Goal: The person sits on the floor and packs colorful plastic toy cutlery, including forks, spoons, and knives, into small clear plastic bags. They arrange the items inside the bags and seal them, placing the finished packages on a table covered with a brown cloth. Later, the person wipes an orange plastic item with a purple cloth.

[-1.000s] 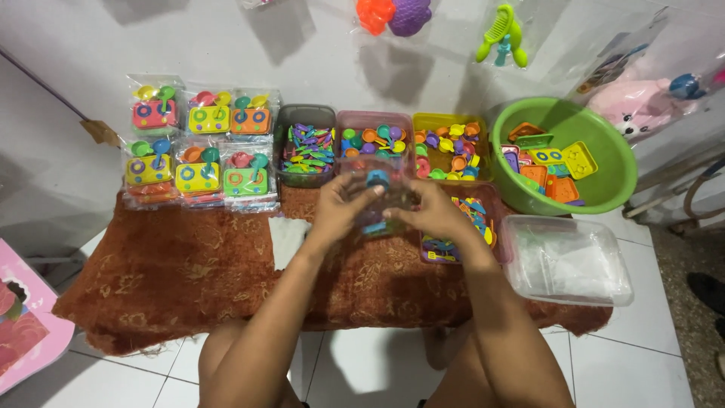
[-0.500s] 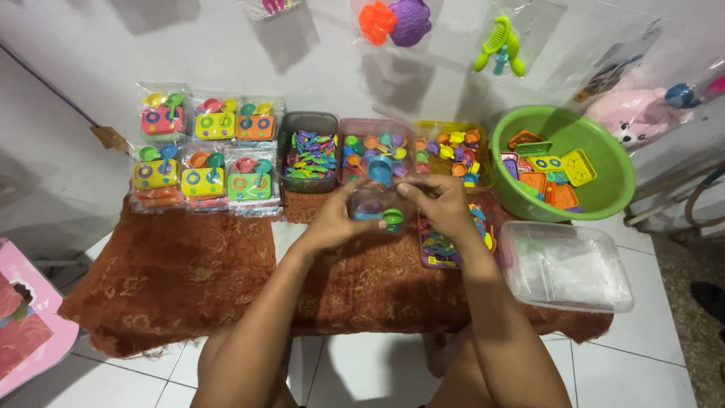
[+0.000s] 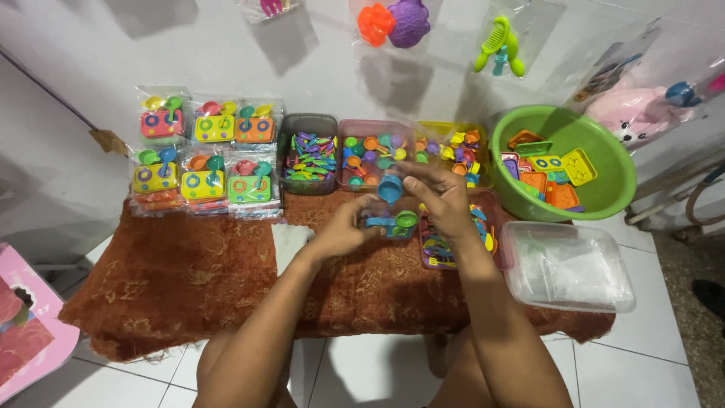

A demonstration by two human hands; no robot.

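My left hand (image 3: 341,229) rests on the brown patterned cloth (image 3: 189,279) and holds a small clear packet (image 3: 393,221) with a green and a blue toy piece inside. Just above it, my right hand (image 3: 442,198) pinches a small blue toy cup (image 3: 390,188). Behind both hands stand three open tubs of small coloured toy pieces: a dark one (image 3: 310,156), a pink one (image 3: 368,154) and a yellow one (image 3: 457,149). A fourth tub of pieces (image 3: 461,238) lies partly under my right wrist.
Several bagged toy stove sets (image 3: 204,159) are stacked at the back left. A green basin (image 3: 563,162) with flat toy parts sits at the right, a clear lidded box (image 3: 568,267) in front of it. Bagged toys hang on the wall. A pink box (image 3: 26,325) lies on the floor at left.
My right hand has lifted off the packet and now holds a blue cup above it. My left hand keeps the packet, lower on the cloth.
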